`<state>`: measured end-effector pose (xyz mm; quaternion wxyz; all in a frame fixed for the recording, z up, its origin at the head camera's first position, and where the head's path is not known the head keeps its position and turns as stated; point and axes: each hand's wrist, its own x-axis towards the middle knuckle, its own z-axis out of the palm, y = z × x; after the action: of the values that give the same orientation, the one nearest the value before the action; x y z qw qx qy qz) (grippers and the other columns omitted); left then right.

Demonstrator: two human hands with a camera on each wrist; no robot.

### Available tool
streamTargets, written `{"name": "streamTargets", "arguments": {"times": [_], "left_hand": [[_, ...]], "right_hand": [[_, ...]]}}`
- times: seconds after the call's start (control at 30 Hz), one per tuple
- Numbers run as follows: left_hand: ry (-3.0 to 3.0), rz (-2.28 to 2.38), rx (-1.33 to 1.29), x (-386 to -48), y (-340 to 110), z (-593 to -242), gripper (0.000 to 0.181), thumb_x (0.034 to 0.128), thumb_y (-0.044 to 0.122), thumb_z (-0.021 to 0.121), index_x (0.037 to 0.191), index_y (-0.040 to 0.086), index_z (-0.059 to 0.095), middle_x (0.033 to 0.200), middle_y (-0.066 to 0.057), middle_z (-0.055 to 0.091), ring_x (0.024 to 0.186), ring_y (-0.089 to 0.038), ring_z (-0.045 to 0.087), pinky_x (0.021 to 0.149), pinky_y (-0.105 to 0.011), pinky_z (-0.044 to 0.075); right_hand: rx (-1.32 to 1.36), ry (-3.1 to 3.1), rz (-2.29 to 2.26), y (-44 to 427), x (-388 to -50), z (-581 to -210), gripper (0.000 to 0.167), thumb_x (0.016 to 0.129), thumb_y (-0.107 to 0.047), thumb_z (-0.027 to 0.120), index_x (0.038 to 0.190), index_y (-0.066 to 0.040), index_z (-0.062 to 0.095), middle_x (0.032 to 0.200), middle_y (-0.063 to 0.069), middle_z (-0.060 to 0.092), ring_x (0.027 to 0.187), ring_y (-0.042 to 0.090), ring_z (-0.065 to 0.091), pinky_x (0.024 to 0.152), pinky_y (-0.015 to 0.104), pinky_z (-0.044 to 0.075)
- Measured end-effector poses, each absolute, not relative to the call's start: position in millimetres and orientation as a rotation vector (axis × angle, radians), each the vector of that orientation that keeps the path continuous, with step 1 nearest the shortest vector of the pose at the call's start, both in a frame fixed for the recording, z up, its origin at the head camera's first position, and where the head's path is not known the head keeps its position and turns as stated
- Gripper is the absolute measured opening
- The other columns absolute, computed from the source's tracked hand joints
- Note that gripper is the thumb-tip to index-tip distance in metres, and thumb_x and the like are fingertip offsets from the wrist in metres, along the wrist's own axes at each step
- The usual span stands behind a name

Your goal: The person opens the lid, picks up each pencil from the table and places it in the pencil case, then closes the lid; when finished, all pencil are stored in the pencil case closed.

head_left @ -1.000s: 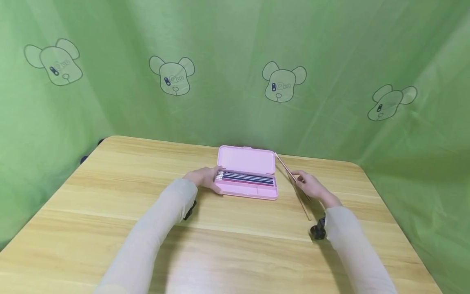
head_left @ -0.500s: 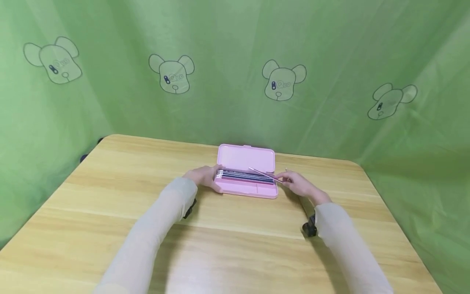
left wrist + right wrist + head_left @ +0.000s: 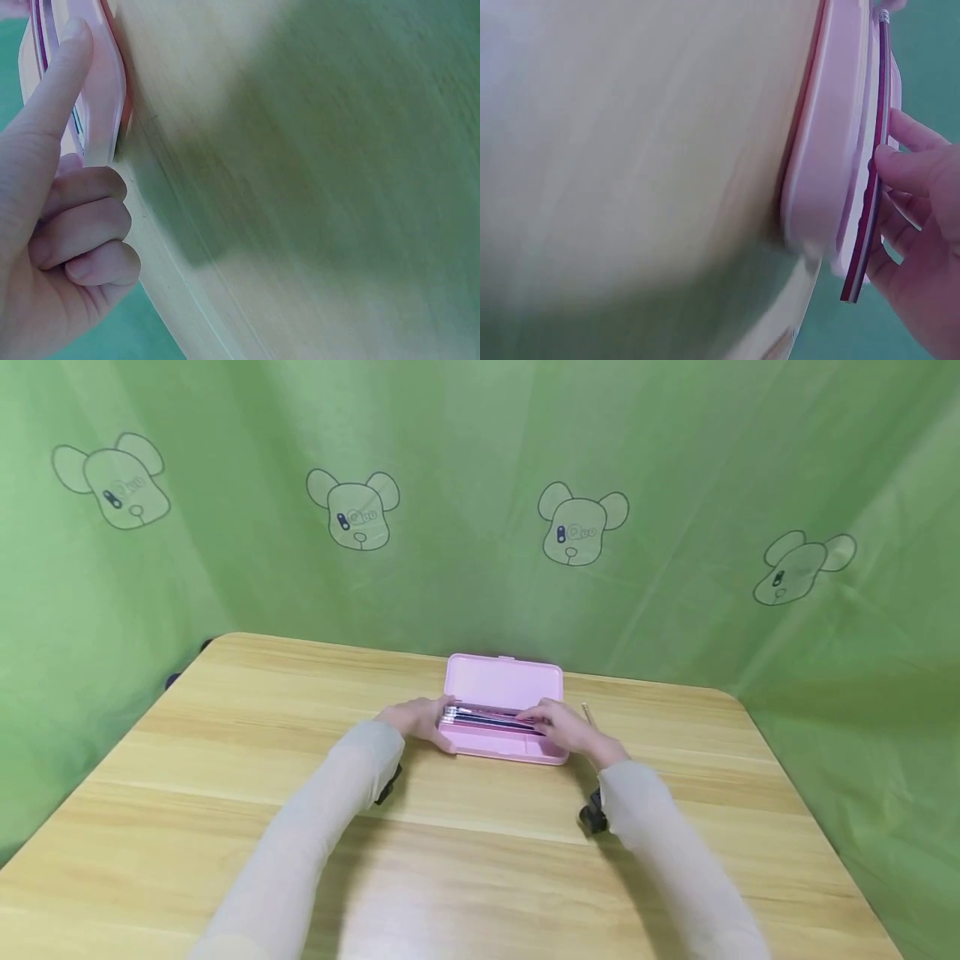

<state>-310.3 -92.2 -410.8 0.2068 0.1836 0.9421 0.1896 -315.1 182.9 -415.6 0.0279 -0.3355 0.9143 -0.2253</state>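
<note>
An open pink pencil case [image 3: 480, 745] lies near the table's far edge, its lid tipped back. Several dark pencils [image 3: 480, 718] with pale ends lie side by side in its back compartment. My left hand [image 3: 420, 720] holds the case's left end; in the left wrist view its thumb [image 3: 64, 75] lies over the case and the other visible fingers are curled. Over the case's right half, my right hand [image 3: 561, 725] pinches a dark red striped pencil [image 3: 870, 199] between thumb and fingers. That pencil runs lengthwise along the case.
Another pencil [image 3: 588, 714] lies on the wooden table [image 3: 480, 860] right of the case, partly hidden behind my right hand. A green curtain [image 3: 465, 593] with printed bear heads hangs right behind the table's far edge.
My right hand has picked up a pencil from the table right of the case and carried it left over the compartment. My left hand has stayed on the case.
</note>
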Motion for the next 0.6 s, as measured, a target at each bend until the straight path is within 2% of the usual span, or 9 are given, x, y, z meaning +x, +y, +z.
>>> {"name": "streamTargets", "arguments": {"times": [0.23, 0.6], "left_hand": [[2.63, 0.488, 0.516, -311, -92, -410, 0.102, 0.0691, 0.047, 0.074, 0.146, 0.015, 0.016, 0.141, -0.019, 0.037, 0.128, -0.031, 0.037, 0.107, -0.042, 0.03], [2.636, 0.494, 0.523, -311, -92, -411, 0.1, 0.0689, 0.047, 0.075, 0.146, 0.015, 0.019, 0.139, -0.02, 0.04, 0.126, -0.031, 0.04, 0.105, -0.042, 0.032]], "right_hand": [[-1.137, 2.814, -0.59, 160, -323, -420, 0.032, 0.083, 0.009, 0.05, 0.109, 0.0, 0.065, 0.084, 0.012, 0.057, 0.079, 0.023, 0.053, 0.078, 0.039, 0.047], [-1.123, 2.834, -0.541, 156, -327, -423, 0.034, 0.083, 0.009, 0.049, 0.11, -0.003, 0.066, 0.079, 0.007, 0.055, 0.075, 0.019, 0.05, 0.076, 0.037, 0.047]]}}
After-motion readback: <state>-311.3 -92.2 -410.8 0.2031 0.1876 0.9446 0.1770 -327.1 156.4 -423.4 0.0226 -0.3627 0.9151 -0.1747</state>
